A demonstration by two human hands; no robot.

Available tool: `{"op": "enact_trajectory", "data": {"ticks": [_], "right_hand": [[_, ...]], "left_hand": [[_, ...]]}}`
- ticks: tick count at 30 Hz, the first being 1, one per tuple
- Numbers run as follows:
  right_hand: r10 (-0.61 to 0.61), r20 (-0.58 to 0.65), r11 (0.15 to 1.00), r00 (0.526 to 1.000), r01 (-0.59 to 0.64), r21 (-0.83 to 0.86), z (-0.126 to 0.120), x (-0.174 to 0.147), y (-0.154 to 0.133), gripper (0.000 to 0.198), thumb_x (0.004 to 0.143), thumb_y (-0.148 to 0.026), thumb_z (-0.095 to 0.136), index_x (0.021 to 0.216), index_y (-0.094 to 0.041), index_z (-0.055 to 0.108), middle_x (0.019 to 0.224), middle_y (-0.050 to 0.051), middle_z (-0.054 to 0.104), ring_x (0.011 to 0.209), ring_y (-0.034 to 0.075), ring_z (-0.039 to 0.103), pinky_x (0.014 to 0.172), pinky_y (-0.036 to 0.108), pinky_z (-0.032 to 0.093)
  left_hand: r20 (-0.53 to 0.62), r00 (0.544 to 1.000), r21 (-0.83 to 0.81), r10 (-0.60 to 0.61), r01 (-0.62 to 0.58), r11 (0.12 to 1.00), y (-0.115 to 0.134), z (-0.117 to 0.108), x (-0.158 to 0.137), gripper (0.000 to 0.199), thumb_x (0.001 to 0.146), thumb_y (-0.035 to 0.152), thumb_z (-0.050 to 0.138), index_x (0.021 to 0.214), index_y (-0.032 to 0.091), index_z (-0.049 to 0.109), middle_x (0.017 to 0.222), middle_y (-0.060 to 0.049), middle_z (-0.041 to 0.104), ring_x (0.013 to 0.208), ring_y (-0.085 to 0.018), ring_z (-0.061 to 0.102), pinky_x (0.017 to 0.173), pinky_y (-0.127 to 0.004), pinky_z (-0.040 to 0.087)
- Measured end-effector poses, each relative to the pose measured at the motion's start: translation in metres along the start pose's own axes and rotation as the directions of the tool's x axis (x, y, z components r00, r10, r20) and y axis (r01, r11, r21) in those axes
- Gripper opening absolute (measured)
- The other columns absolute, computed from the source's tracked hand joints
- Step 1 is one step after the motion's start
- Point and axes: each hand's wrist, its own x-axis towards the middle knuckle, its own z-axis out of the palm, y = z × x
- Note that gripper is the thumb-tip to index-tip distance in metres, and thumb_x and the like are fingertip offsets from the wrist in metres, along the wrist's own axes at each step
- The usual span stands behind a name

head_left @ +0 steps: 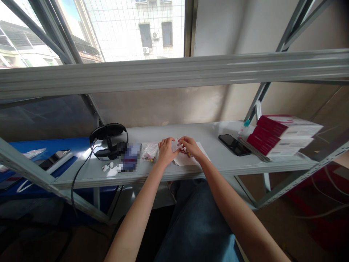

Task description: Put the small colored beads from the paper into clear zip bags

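Observation:
Over the shelf, my left hand [166,150] is closed on a small clear plastic bag [175,146], thumb toward the right. My right hand [191,146] is pinched at the bag's upper right edge; what lies between its fingertips is too small to make out. Beneath both hands is a sheet of white paper [181,160], with a pile of small dark red and yellow pieces, like capsules [185,151], partly hidden by my right hand. Just left of my left hand lies another clear bag [149,151] with similar small pieces inside.
On the left are a black headset [109,140] with a hanging cable, white earbuds [108,166] and a blurred-out packet [131,157]. A black phone [234,145] and stacked red-and-white boxes [280,136] sit on the right. A metal beam [174,72] crosses above the shelf.

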Motion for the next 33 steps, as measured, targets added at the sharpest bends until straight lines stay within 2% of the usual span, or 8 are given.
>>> {"op": "enact_trajectory", "data": {"ticks": [6, 10, 18, 25, 33], "right_hand": [[0.064, 0.088, 0.997, 0.994, -0.067, 0.033, 0.002, -0.001, 0.006, 0.021, 0.074, -0.035, 0.052, 0.071, -0.015, 0.057, 0.050, -0.003, 0.047, 0.042, 0.006, 0.041, 0.036, 0.015, 0.029], [0.071, 0.153, 0.997, 0.986, -0.072, 0.002, 0.003, -0.003, 0.008, 0.022, 0.069, -0.035, 0.059, 0.075, -0.014, 0.059, 0.051, -0.004, 0.048, 0.040, 0.005, 0.039, 0.032, 0.015, 0.025], [0.096, 0.113, 0.991, 0.989, -0.084, -0.103, -0.002, -0.008, -0.005, 0.025, 0.071, -0.039, 0.057, 0.081, -0.016, 0.062, 0.048, -0.006, 0.045, 0.032, 0.003, 0.033, 0.028, 0.015, 0.024], [0.070, 0.103, 0.994, 0.992, -0.060, -0.093, -0.003, -0.012, -0.011, 0.029, 0.073, -0.042, 0.056, 0.085, -0.016, 0.063, 0.051, -0.003, 0.049, 0.038, 0.006, 0.041, 0.027, 0.014, 0.025], [0.061, 0.105, 0.992, 0.993, -0.049, -0.115, -0.005, -0.011, -0.010, 0.030, 0.073, -0.041, 0.057, 0.090, -0.017, 0.063, 0.065, 0.001, 0.056, 0.038, 0.005, 0.042, 0.027, 0.014, 0.027]], "left_hand": [[-0.004, 0.999, 0.004, 0.050, -0.050, 0.999, 0.001, -0.002, -0.002, 0.043, 0.065, 0.030, 0.069, 0.101, 0.023, 0.046, 0.101, -0.004, 0.058, 0.097, -0.023, 0.048, 0.082, -0.037, 0.032], [0.020, 0.997, -0.018, 0.071, -0.071, 0.997, 0.000, -0.003, -0.003, 0.049, 0.062, 0.032, 0.072, 0.103, 0.023, 0.046, 0.101, -0.003, 0.059, 0.097, -0.024, 0.048, 0.082, -0.037, 0.031], [0.028, 0.999, -0.126, 0.028, -0.024, 0.992, 0.005, -0.007, -0.004, 0.055, 0.060, 0.048, 0.071, 0.103, 0.023, 0.046, 0.104, -0.004, 0.057, 0.101, -0.023, 0.046, 0.086, -0.037, 0.032], [0.025, 0.999, -0.190, 0.035, -0.029, 0.981, 0.002, -0.009, -0.003, 0.035, 0.064, 0.040, 0.070, 0.086, 0.022, 0.050, 0.094, -0.002, 0.058, 0.095, -0.020, 0.048, 0.083, -0.034, 0.038], [0.021, 0.999, -0.272, 0.041, -0.034, 0.962, 0.004, -0.011, -0.005, 0.036, 0.064, 0.040, 0.070, 0.088, 0.022, 0.050, 0.097, -0.002, 0.058, 0.096, -0.019, 0.048, 0.083, -0.032, 0.042]]}}
